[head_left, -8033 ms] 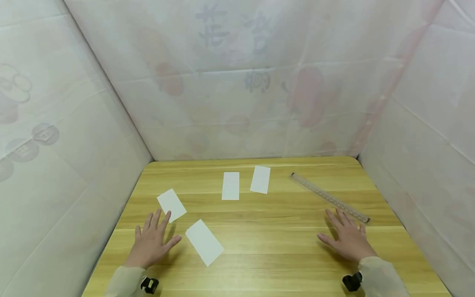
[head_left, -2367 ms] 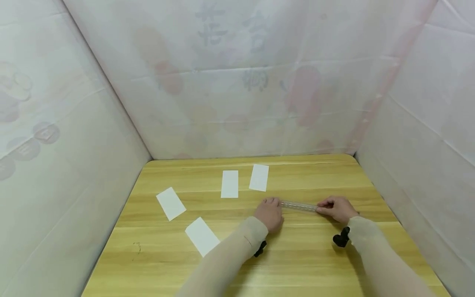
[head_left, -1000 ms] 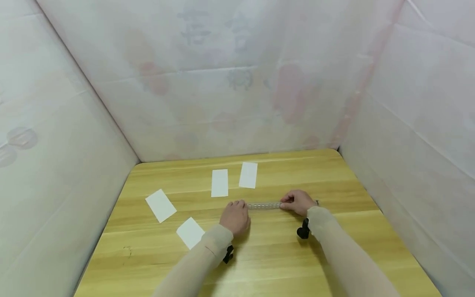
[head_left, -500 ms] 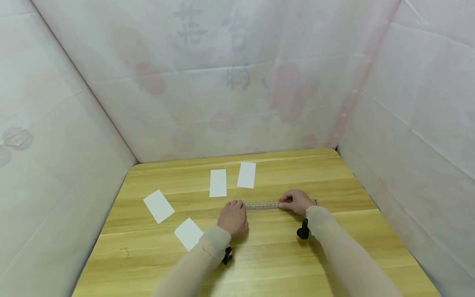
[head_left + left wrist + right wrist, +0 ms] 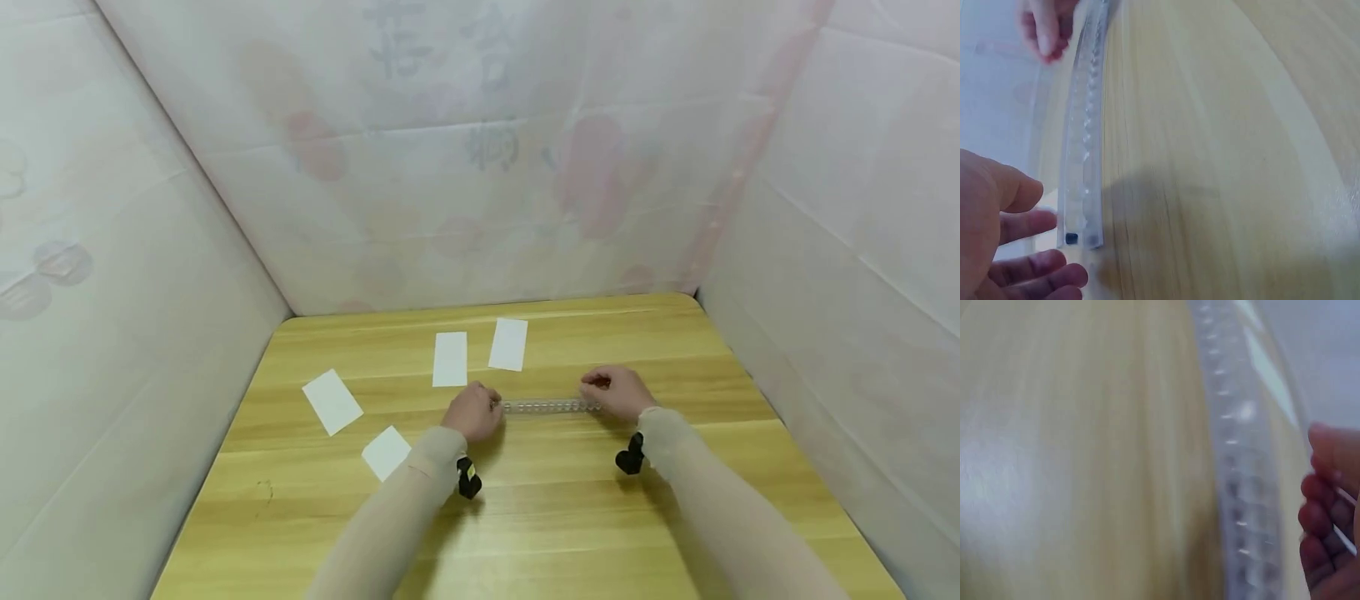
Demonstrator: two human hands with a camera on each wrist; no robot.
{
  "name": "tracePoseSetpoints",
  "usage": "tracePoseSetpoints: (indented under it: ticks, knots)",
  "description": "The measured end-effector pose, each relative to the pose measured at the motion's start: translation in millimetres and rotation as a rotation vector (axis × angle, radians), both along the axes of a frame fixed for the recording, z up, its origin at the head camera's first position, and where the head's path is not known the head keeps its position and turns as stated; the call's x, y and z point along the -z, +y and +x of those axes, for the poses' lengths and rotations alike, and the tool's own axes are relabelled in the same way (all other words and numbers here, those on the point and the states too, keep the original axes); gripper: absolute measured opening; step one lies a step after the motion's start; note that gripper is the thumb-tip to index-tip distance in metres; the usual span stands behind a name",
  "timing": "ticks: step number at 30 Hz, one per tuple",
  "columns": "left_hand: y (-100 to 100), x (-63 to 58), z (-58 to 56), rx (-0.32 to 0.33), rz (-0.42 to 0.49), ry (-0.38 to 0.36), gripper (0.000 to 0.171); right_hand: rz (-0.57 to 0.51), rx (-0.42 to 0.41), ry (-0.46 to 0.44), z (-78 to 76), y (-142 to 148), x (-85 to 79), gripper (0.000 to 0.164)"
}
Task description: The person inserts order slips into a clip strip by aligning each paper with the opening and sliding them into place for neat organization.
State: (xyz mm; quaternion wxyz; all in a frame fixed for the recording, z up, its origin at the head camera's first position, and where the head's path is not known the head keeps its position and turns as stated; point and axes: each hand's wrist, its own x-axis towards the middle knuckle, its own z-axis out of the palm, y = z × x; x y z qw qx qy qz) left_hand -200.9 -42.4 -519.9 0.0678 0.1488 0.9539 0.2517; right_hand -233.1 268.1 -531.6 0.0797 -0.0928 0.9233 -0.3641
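A clear plastic tube [image 5: 543, 407] lies flat and roughly crosswise on the table, with a row of small round clear shapes along it. A dark plug [image 5: 1072, 238] shows at its near end in the left wrist view. My left hand [image 5: 472, 412] is beside the tube's left end, thumb and fingers spread apart in the left wrist view; whether a fingertip touches the tube I cannot tell. Near the right end is my right hand [image 5: 618, 392], its fingers [image 5: 1315, 519] loosely curled and apart from the tube in the blurred right wrist view.
Several white paper cards lie on the wooden table [image 5: 570, 533]: two cards behind the tube, at centre [image 5: 450, 359] and right of it [image 5: 508, 345], and a card [image 5: 333, 402] at left. The left sleeve partly covers another card [image 5: 386, 453]. Fabric walls [image 5: 480, 208] enclose the table.
The tube, slanted at the right earlier, now lies across the middle. Both hands gripped it while it shifted left; their fingers have now loosened from it. The cards stay put.
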Motion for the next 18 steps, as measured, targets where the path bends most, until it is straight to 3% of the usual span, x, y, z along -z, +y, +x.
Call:
tracePoseSetpoints:
  ticks: [4, 8, 14, 18]
  knots:
    - [-7.5, 1.6, -5.0, -0.119, 0.079, -0.046, 0.032, 0.085, 0.096, 0.04, 5.1, 17.4, -22.6, 0.032]
    - [-9.0, 1.7, -6.3, -0.226, 0.142, -0.098, 0.028, 0.181, 0.159, -0.011, 11.3, 45.4, -34.7, 0.038]
    - [-3.4, 3.5, -6.2, -0.244, 0.096, -0.168, 0.045, 0.251, 0.13, -0.201, 18.0, 75.4, -25.3, 0.056]
    - [-0.5, 6.5, -5.4, -0.265, 0.076, -0.181, 0.041, 0.249, 0.132, -0.228, 20.9, 78.7, -14.3, 0.056]
